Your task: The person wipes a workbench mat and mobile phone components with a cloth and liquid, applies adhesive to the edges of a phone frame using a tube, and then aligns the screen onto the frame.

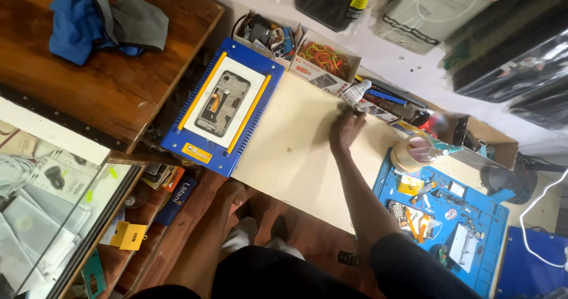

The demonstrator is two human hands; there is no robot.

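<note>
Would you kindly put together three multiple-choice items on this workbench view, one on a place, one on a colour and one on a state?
1. Where does the opened phone lie?
A. on the blue and yellow frame
B. in the box of rubber bands
C. on the dark wooden top

2. What colour is the mat at the right, which bears small parts?
A. red
B. blue
C. white

3. What is the right hand doing?
A. gripping the roll of tape
B. lying in the lap
C. reaching across the pale board toward a small white bottle

Key: 1 A, the phone sits on the white plate between the yellow rails of the frame. 2 B, the mat is blue. 3 C, the hand is stretched out over the board, its fingers near the bottle; whether they touch it cannot be told.
</note>
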